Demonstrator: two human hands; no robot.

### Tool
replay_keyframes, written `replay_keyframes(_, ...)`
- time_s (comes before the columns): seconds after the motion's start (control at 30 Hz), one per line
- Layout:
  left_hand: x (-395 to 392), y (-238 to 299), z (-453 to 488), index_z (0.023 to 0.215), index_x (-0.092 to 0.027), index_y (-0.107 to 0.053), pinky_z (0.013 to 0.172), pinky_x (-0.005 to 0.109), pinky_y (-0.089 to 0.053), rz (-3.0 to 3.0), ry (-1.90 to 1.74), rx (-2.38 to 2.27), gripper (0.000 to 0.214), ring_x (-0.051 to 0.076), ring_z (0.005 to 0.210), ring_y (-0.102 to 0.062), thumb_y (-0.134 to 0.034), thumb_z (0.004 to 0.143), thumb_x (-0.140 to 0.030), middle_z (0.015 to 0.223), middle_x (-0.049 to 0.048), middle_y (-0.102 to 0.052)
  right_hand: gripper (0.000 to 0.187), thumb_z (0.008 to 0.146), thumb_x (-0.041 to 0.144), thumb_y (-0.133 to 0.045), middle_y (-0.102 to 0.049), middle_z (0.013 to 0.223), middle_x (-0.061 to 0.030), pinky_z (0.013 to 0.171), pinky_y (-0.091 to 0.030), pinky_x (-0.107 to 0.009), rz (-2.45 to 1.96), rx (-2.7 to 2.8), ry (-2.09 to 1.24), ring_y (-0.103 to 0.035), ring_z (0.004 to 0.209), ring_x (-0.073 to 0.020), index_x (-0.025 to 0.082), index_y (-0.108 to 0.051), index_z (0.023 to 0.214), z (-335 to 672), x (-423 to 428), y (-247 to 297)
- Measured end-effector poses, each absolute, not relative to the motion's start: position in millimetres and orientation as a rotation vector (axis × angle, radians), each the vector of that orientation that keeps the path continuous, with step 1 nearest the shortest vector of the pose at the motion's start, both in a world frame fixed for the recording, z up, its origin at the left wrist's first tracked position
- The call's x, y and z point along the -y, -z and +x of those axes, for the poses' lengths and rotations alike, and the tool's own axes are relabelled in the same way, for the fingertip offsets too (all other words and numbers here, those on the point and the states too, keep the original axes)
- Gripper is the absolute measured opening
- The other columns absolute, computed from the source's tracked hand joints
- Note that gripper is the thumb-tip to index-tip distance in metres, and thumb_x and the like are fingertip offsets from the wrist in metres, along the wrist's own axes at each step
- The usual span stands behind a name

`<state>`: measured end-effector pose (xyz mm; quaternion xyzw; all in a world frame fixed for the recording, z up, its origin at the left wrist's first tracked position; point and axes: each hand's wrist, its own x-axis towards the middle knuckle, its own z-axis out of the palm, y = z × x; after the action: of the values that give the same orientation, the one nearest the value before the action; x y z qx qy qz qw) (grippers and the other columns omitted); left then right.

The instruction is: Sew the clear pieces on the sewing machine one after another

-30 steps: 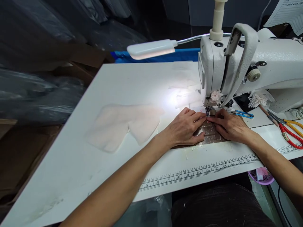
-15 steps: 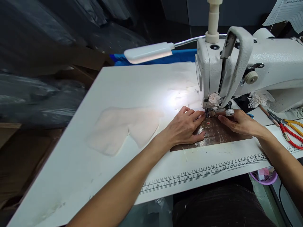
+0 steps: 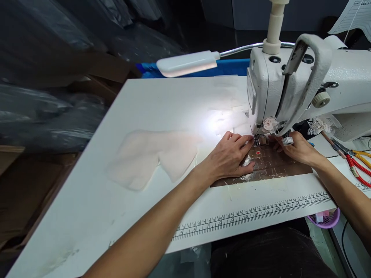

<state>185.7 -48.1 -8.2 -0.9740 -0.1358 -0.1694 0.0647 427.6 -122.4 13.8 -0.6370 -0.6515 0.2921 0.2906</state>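
A white sewing machine [image 3: 261, 88] stands at the right of the table, its metal presser foot [image 3: 261, 139] low over a shiny brown sheet [image 3: 281, 168]. My left hand [image 3: 232, 156] lies on the sheet's left part, fingertips close to the foot and thumb spread away. On the foot's other side, my right hand [image 3: 298, 148] has its fingers curled together, partly behind a white knob [image 3: 287, 141]. Whatever these fingers grip is too small or hidden to make out. A pale pink cloth piece [image 3: 153, 154] rests flat on the table, left of my left hand.
A lamp [image 3: 187, 63] on a bendy metal neck lights the white table [image 3: 87, 197]. Red-handled scissors [image 3: 355, 166] and a yellow-handled tool [image 3: 362, 156] lie at the right. A printed ruler [image 3: 252, 212] follows the front edge; a purple basket [image 3: 326, 222] sits below.
My right fingers have curled in and shifted beside the presser foot; the thumb no longer stretches toward it. My left hand stays almost the same on the sheet. The view has shifted slightly.
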Motion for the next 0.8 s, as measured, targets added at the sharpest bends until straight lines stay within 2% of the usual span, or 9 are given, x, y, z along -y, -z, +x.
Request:
replay_keyframes(0.1, 48.6, 8.3, 185.8, 0.127, -0.008, -0.059, 0.081, 0.041, -0.043, -2.941, 0.499, 0.421, 0.053, 0.028, 0.095, -0.060, -0.049, 0.094, -0.048, 0.125, 0.0181, -0.064, 0.045, 0.096, 0.053, -0.042, -0.065, 0.067, -0.0059, 0.057, -0.045, -0.028, -1.639, 1.763, -0.789, -0.060, 0.063, -0.0171, 0.019, -0.057, 0.071, 423.8, 126.0, -14.3)
replay_keyframes(0.23, 49.9, 9.2, 185.8, 0.128, -0.009, -0.058, 0.082, 0.042, -0.044, -2.968, 0.478, 0.466, 0.052, 0.029, 0.098, -0.059, -0.049, 0.094, -0.047, 0.128, 0.0181, -0.063, 0.043, 0.093, 0.053, -0.049, -0.067, 0.074, -0.0056, 0.059, -0.044, -0.027, -1.666, 1.727, -0.715, -0.059, 0.067, -0.0171, 0.016, -0.066, 0.078, 421.9, 134.1, -12.2)
replay_keyframes(0.4, 52.0, 10.5, 185.2, 0.133, -0.012, -0.051, 0.088, 0.043, -0.043, -3.030, 0.586, 0.545, 0.050, 0.030, 0.105, -0.058, -0.050, 0.094, -0.044, 0.128, 0.0175, -0.061, 0.040, 0.090, 0.051, -0.054, -0.071, 0.073, -0.0061, 0.066, -0.053, -0.030, -1.723, 1.501, -0.750, -0.067, 0.069, -0.0195, 0.015, -0.071, 0.080, 423.0, 131.6, 1.6)
replay_keyframes(0.47, 52.7, 10.3, 185.6, 0.140, -0.011, -0.042, 0.091, 0.045, -0.042, -3.066, 0.612, 0.640, 0.059, 0.029, 0.103, -0.058, -0.053, 0.092, -0.043, 0.122, 0.0170, -0.063, 0.038, 0.089, 0.049, -0.056, -0.073, 0.075, -0.0069, 0.072, -0.056, -0.033, -1.712, 1.394, -0.841, -0.071, 0.072, -0.0210, 0.016, -0.074, 0.087, 424.8, 128.7, 6.9)
replay_keyframes(0.53, 53.0, 10.0, 186.4, 0.150, -0.009, -0.027, 0.094, 0.047, -0.042, -3.108, 0.625, 0.711, 0.074, 0.030, 0.103, -0.058, -0.055, 0.090, -0.043, 0.119, 0.0165, -0.063, 0.037, 0.086, 0.049, -0.059, -0.075, 0.078, -0.0073, 0.078, -0.058, -0.036, -1.698, 1.310, -0.913, -0.073, 0.075, -0.0228, 0.017, -0.075, 0.090, 426.7, 126.9, 10.2)
replay_keyframes(0.67, 52.4, 9.4, 188.3, 0.157, -0.011, 0.009, 0.100, 0.051, -0.041, -3.192, 0.661, 0.684, 0.098, 0.033, 0.117, -0.055, -0.056, 0.089, -0.038, 0.130, 0.0194, -0.059, 0.039, 0.079, 0.057, -0.067, -0.076, 0.079, -0.0069, 0.082, -0.061, -0.039, -1.675, 1.223, -0.965, -0.075, 0.078, -0.0257, 0.020, -0.075, 0.085, 428.5, 126.8, 11.0)
replay_keyframes(0.73, 51.9, 8.3, 189.1, 0.157, -0.012, 0.014, 0.103, 0.052, -0.040, -3.230, 0.663, 0.672, 0.100, 0.034, 0.123, -0.054, -0.055, 0.090, -0.037, 0.134, 0.0205, -0.057, 0.044, 0.075, 0.062, -0.071, -0.077, 0.080, -0.0070, 0.081, -0.062, -0.039, -1.639, 1.190, -0.995, -0.075, 0.079, -0.0266, 0.020, -0.075, 0.084, 428.2, 127.5, 9.9)
replay_keyframes(0.8, 51.6, 6.5, 189.9, 0.157, -0.010, 0.010, 0.108, 0.053, -0.038, -3.269, 0.634, 0.681, 0.096, 0.035, 0.127, -0.052, -0.053, 0.091, -0.039, 0.137, 0.0221, -0.055, 0.049, 0.071, 0.067, -0.073, -0.077, 0.081, -0.0072, 0.080, -0.063, -0.040, -1.598, 1.171, -1.022, -0.075, 0.080, -0.0274, 0.020, -0.075, 0.083, 427.4, 128.2, 9.2)
